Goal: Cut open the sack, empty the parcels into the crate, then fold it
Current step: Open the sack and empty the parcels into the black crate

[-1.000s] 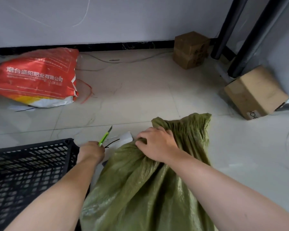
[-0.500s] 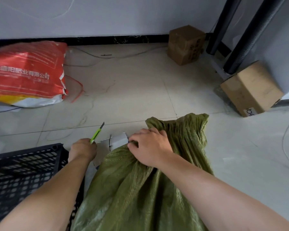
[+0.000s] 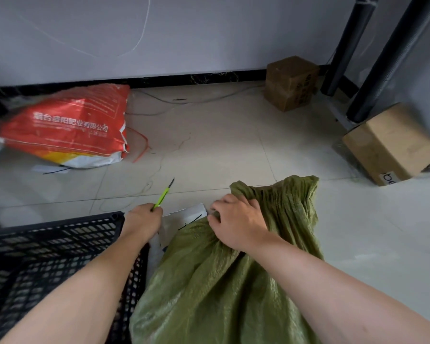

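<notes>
A green woven sack point(image 3: 209, 281) lies on the floor in front of me, its bunched neck point(image 3: 288, 197) pointing away. My right hand point(image 3: 236, 219) grips the sack fabric just below the neck. My left hand point(image 3: 144, 219) holds a lime-green utility knife point(image 3: 163, 194) with its blade out, pointing up and away. A white parcel point(image 3: 184, 217) shows at the sack's left edge between my two hands. The black perforated crate point(image 3: 47, 254) stands at the lower left, touching the sack.
A red printed sack point(image 3: 67, 125) lies at the left near the wall. Two cardboard boxes, one at the back point(image 3: 291, 83) and one at the right point(image 3: 390, 145), stand by dark poles point(image 3: 382, 58). Loose strings lie on the pale tiled floor point(image 3: 221, 145).
The view has shifted a little. My left hand with the knife has stayed beside the sack's opening. The right hand keeps its grip on the sack, and the white parcel shows slightly more.
</notes>
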### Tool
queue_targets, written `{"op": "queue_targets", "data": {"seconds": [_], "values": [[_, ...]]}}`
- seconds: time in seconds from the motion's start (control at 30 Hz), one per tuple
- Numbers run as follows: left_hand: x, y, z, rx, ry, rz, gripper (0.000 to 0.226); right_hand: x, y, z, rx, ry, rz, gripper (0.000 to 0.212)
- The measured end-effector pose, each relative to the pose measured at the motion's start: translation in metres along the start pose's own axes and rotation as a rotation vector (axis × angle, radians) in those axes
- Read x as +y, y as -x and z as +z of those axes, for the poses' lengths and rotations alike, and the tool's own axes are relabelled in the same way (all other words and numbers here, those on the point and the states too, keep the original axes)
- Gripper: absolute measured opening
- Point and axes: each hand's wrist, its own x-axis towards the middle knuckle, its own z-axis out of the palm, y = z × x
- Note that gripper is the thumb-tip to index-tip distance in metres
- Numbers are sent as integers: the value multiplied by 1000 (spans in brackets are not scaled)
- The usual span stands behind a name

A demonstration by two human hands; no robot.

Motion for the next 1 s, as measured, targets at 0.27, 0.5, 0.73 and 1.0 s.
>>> {"op": "queue_targets", "data": {"seconds": [0.27,0.5,0.73,1.0], "values": [[19,34,-22,76,122,157,27,-7,16,-16,15,-132,-51,41],[62,60,-48,50,384,203,21,-18,27,-28,79,-185,-10,39],[100,75,-81,63,487,248,27,-27,38,-43,89,-175,-28,41],[111,96,-92,81,477,266,20,-33,46,-62,105,-186,-39,42]]}}
